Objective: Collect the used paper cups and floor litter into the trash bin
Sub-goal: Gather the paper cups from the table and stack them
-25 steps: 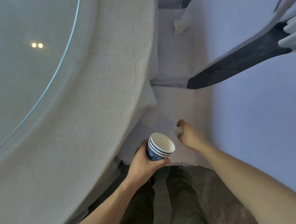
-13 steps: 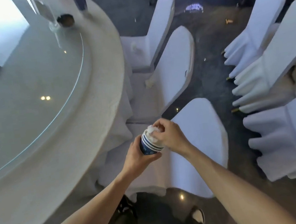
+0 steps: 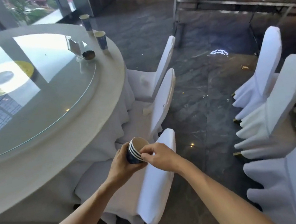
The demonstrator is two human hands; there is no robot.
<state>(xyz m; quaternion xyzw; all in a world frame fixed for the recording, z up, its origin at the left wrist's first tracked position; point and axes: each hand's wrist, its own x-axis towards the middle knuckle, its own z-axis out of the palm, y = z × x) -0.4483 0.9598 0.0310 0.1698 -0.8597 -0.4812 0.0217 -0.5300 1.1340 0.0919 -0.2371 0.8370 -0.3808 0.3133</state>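
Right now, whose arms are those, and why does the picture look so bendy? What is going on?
The arms belong to a person wearing a camera on their head. It looks forward and down, and its wide lens bends things at the edges. There is no robot here.

The left hand holds a stack of blue paper cups. The right hand has its fingers at the stack's rim.

On the round table stand two more blue cups, a small dark dish and a clear stand. White-covered chairs stand around it, and a small scrap lies on the dark floor. The person is tidying up cups and litter. No trash bin shows in this picture.
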